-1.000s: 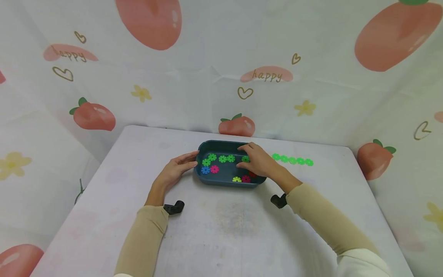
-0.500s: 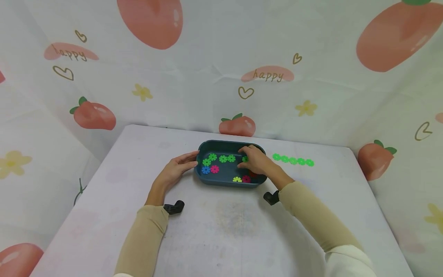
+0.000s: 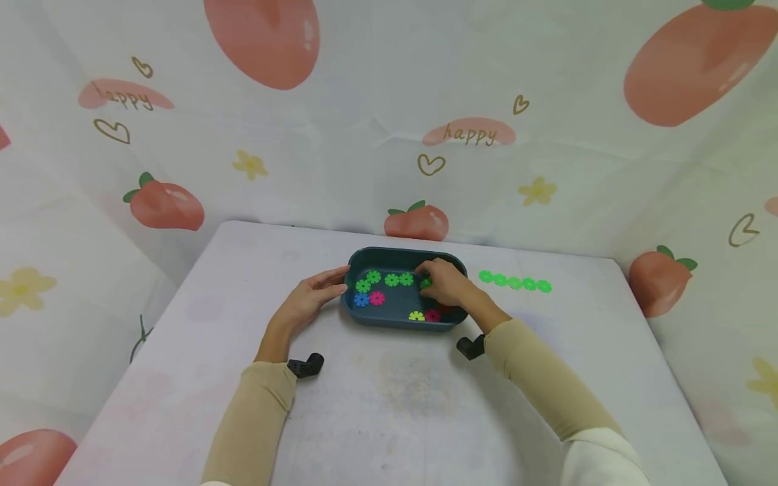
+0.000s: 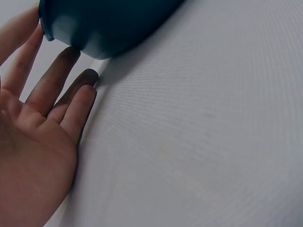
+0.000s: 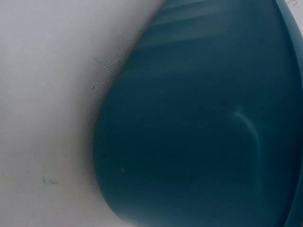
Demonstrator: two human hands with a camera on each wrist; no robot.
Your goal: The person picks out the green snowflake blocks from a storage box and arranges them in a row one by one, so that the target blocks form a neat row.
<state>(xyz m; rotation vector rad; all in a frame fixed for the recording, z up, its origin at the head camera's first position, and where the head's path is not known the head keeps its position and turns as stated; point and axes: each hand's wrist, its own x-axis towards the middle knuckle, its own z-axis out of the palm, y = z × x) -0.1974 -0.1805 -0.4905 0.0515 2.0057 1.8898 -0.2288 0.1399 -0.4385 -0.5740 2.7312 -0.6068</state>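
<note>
In the head view my left hand [image 3: 304, 297] is at the left end of a dark teal plastic tray [image 3: 389, 323], thumb and fingers reaching its rim. The left wrist view shows this hand's fingers spread along the outside of the tray [image 4: 109, 23]. My right hand [image 3: 450, 283] reaches into the tray's right side, thumb and fingertips apart around a green notched plastic disc [image 3: 425, 283], partly hidden. Elsewhere in the tray lie green discs [image 3: 398, 279], a blue disc [image 3: 361, 300], pink discs [image 3: 377, 298] and a yellow disc [image 3: 416, 316]. The right wrist view has only the tray's outer wall [image 5: 199, 118].
A row of several joined green discs [image 3: 514, 283] lies on the white table [image 3: 389, 405] right of the tray. A black camera mount sits on each wrist. A fruit-printed cloth [image 3: 365, 135] hangs behind the table.
My right hand has gone lower into the tray, its fingertips coming nearer to the green disc, and the right forearm has shifted left. My left hand and the tray have stayed in place.
</note>
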